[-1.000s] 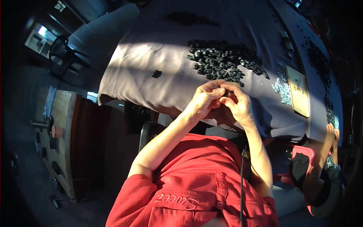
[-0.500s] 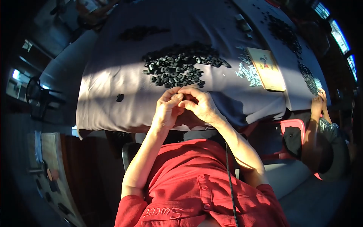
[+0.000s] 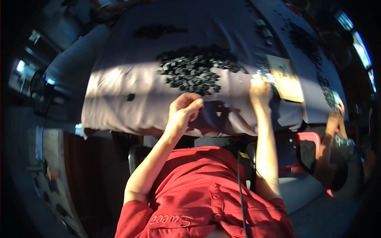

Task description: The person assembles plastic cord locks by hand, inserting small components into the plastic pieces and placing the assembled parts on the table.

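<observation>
My left hand [image 3: 183,112] is closed in a pinch in front of the large pile of small black pieces [image 3: 190,69]; a dark bit shows at its fingertips, too small to name. Farther right, my right hand [image 3: 260,90] reaches down to the small shiny, light pieces [image 3: 271,80] beside a yellowish box or book [image 3: 285,78]. Its fingertips are bright and blurred, so what they touch cannot be made out. One small dark piece [image 3: 130,97] lies alone on the cloth to the left.
A grey cloth [image 3: 115,115] covers the table. More dark pieces [image 3: 156,31] lie at the back. On the right, another person's hands [image 3: 336,116] are at a further pile [image 3: 326,90]. A red chair [image 3: 309,137] and a wooden cabinet [image 3: 55,170] stand nearby.
My right hand has left my left hand and moved right to the light pieces. My left hand stays pinched in front of the black pile. The view has shifted.
</observation>
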### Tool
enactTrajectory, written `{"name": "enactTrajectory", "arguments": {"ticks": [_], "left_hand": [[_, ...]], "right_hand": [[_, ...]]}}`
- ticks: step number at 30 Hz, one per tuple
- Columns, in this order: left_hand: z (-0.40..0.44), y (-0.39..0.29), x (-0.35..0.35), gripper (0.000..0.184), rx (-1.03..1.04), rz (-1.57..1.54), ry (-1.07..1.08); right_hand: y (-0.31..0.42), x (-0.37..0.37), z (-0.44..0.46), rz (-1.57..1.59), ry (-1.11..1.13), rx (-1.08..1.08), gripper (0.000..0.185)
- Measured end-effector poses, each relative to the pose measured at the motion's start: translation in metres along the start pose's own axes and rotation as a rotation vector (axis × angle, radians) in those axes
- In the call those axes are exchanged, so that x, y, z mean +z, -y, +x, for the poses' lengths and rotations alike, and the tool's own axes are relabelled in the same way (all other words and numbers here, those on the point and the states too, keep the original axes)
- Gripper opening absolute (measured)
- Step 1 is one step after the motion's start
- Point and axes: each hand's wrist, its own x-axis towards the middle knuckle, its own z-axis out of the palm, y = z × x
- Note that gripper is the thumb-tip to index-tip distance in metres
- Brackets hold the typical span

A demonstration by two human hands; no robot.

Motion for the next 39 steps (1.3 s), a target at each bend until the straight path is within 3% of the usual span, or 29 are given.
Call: {"name": "enactTrajectory", "arguments": {"ticks": [1,3,8,9,11,13,15,17,19,22,26,29,31,35,36,37,39], "left_hand": [[-0.002,-0.004,-0.004,0.014,0.035,0.078,-0.001],[-0.01,-0.016,-0.011,0.014,0.095,0.276,-0.12],[-0.016,-0.039,-0.078,0.016,0.507,0.822,-0.419],[-0.019,-0.051,-0.085,0.016,0.579,0.994,-0.52],[-0.014,-0.055,-0.121,0.018,0.606,1.135,-0.592],[-0.016,-0.059,-0.133,0.018,0.507,1.309,-0.668],[-0.015,-0.058,-0.142,0.019,0.567,1.522,-0.632],[-0.01,-0.052,-0.157,0.02,0.646,1.566,-0.637],[-0.011,-0.054,-0.159,0.018,0.633,1.584,-0.629],[-0.009,-0.054,-0.157,0.023,0.639,1.598,-0.641],[-0.013,-0.056,-0.149,0.03,0.643,1.703,-0.724],[-0.014,-0.055,-0.119,0.029,0.765,1.674,-0.705],[-0.011,-0.055,-0.084,0.022,0.831,1.583,-0.588],[0.019,-0.027,-0.012,0.018,0.715,1.115,-0.193],[0.023,-0.021,0.012,0.015,0.613,0.953,-0.086],[0.029,-0.016,0.034,0.013,0.51,0.791,0.017],[0.053,0.007,0.062,0.015,0.583,0.845,0.105]], "right_hand": [[-0.026,0.032,-0.005,-0.106,-0.034,-0.081,0.014],[-0.025,0.027,0.001,-0.051,0.142,0.103,0.021],[-0.005,0.004,0.006,-0.016,0.22,0.132,0.017],[-0.011,0.011,0.003,-0.065,0.179,0.05,0.018],[-0.025,0.028,-0.006,-0.144,0.115,-0.045,0.02],[-0.014,0.023,-0.009,-0.113,0.067,-0.031,0.024],[-0.002,0.013,-0.011,-0.049,0.007,0.012,0.025],[0.015,-0.011,-0.002,0.114,0.177,0.169,0.017],[0.017,-0.015,-0.003,0.203,0.184,0.181,0.011],[0.017,-0.015,-0.006,0.204,0.055,0.019,0.006],[0.018,-0.017,-0.007,0.299,0.036,0.042,0.008],[0.012,-0.014,-0.008,0.453,0.007,0.145,0.01],[0.011,-0.015,-0.007,0.608,-0.006,0.26,0.011],[0.011,-0.025,-0.006,0.893,0.17,0.382,0.009],[0.017,-0.036,-0.003,1.014,0.314,0.503,0.01],[0.019,-0.038,-0.004,1.117,0.34,0.483,0.01],[0.02,-0.04,-0.004,1.322,0.391,0.444,0.01]]}}
